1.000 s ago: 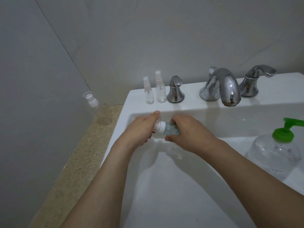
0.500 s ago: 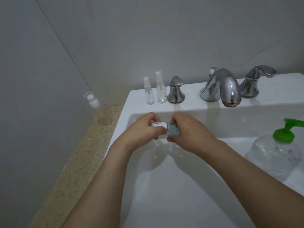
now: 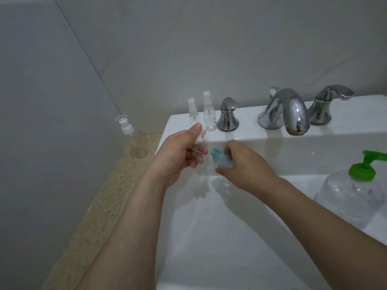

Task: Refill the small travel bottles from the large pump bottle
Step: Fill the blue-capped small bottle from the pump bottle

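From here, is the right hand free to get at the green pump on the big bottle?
Probably not yet. The right hand grips the small teal bottle over the sink. Nothing stands between it and the green pump, but it would have to set the bottle down first.

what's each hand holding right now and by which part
Right hand grips the teal travel bottle round its body, neck open. Left hand pinches the removed spray cap by its head.
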